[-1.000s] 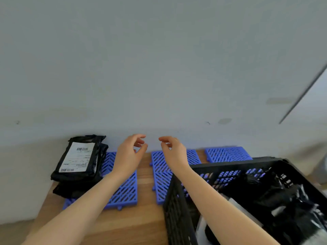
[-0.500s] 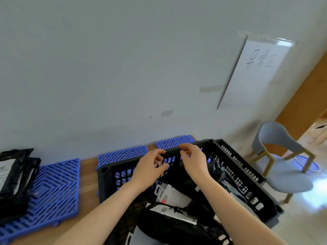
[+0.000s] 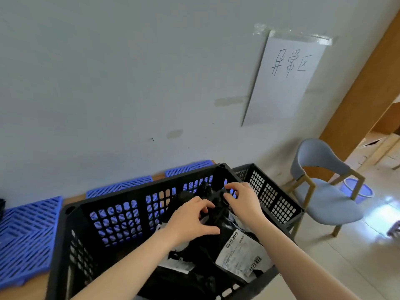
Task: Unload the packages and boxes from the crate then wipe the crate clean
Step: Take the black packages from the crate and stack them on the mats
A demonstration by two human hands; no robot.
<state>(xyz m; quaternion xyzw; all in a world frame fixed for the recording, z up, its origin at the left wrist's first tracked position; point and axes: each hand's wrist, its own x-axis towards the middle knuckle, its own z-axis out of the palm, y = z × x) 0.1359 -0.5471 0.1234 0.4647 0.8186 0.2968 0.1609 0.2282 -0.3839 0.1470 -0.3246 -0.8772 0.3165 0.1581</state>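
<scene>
Now the left hand [image 3: 190,219] and the right hand [image 3: 242,200] are both gripping a crumpled black plastic package [image 3: 213,202] that is sitting high inside the black perforated crate [image 3: 121,215], near its far wall. Its glossy film is bunching into folds and peaks between the two hands. The left fingers [image 3: 203,205] are curling over its left side with the thumb pressing against its lower part; the right fingers [image 3: 230,189] are pinching the upper right folds, fingertips bent into the plastic. Just below them, a labelled package [image 3: 240,254] with a white barcode sticker is lying tilted among more dark bags. Blue slatted mats [image 3: 28,234] are lying on the wooden surface [image 3: 74,197] beside the crate.
</scene>
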